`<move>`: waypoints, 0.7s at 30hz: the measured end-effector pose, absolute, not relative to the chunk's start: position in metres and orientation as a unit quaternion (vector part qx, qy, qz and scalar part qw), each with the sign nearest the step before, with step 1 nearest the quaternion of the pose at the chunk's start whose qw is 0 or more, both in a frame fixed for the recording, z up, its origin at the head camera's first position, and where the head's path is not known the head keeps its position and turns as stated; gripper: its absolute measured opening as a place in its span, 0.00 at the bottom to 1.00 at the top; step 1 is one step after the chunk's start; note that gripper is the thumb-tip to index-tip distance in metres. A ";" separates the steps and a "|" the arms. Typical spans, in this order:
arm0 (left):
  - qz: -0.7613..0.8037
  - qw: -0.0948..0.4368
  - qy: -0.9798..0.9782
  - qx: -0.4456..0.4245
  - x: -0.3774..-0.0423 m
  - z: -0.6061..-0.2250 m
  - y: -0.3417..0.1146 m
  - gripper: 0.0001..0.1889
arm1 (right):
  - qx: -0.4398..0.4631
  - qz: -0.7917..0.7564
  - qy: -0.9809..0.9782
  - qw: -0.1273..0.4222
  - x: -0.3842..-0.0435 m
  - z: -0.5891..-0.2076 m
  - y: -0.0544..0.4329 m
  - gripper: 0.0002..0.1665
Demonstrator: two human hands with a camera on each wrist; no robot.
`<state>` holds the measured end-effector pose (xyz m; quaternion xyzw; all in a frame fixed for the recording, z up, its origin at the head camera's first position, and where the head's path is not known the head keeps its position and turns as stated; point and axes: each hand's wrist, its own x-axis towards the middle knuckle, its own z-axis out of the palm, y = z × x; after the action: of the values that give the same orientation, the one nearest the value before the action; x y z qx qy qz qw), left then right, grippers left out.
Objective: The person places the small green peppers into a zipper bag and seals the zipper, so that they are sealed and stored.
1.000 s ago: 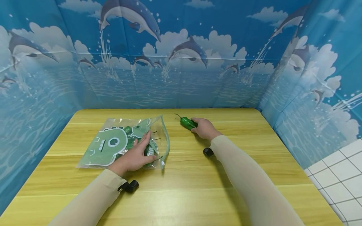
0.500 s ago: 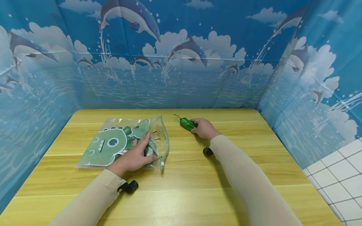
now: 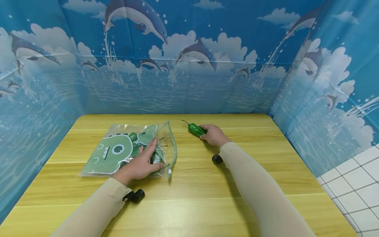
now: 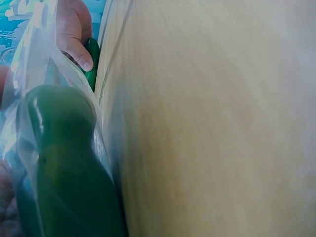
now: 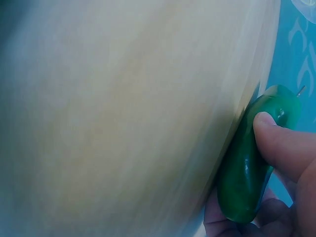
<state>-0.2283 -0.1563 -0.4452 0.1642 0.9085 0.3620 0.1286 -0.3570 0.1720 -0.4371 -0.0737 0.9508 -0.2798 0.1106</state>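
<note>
A green pepper [image 3: 196, 129] with a thin curved stem lies toward the back of the table, right of the middle. My right hand [image 3: 214, 135] grips it, thumb along one side and fingers round the other, as the right wrist view shows of the pepper [image 5: 249, 163]. On the left lies a clear zip bag [image 3: 102, 154] printed with a green one-eyed monster, its mouth facing right. Several green peppers are inside, one large pepper [image 4: 66, 163] close up in the left wrist view. My left hand [image 3: 142, 163] rests on top of the bag with fingers spread.
The bag's green zip edge [image 3: 174, 141] stands up a little, with a white slider [image 3: 169, 171] at its near end. A yellow wood-grain table [image 3: 189, 204] carries everything. Blue dolphin-print curtains [image 3: 183, 89] rise behind it and at both sides. White floor tiles [image 3: 358, 187] show at right.
</note>
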 end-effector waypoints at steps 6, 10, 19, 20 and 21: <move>0.364 0.132 0.908 0.161 -0.228 -0.445 -0.157 0.57 | -0.071 -0.286 0.949 0.112 -0.357 -0.436 0.172 0.39; 0.364 0.133 0.908 0.160 -0.229 -0.445 -0.157 0.57 | -0.071 -0.289 0.948 0.112 -0.357 -0.436 0.172 0.39; 0.364 0.133 0.907 0.163 -0.230 -0.445 -0.157 0.57 | -0.063 -0.295 0.946 0.117 -0.357 -0.436 0.173 0.39; 0.364 0.133 0.907 0.164 -0.230 -0.445 -0.157 0.57 | -0.063 -0.296 0.946 0.118 -0.358 -0.436 0.173 0.39; 0.363 0.133 0.908 0.164 -0.230 -0.445 -0.157 0.57 | -0.062 -0.297 0.945 0.119 -0.358 -0.436 0.173 0.39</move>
<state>-0.2301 -0.1569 -0.4449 0.1638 0.9076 0.3631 0.1328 -0.3578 0.1728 -0.4363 -0.0622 0.9455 -0.2968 0.1187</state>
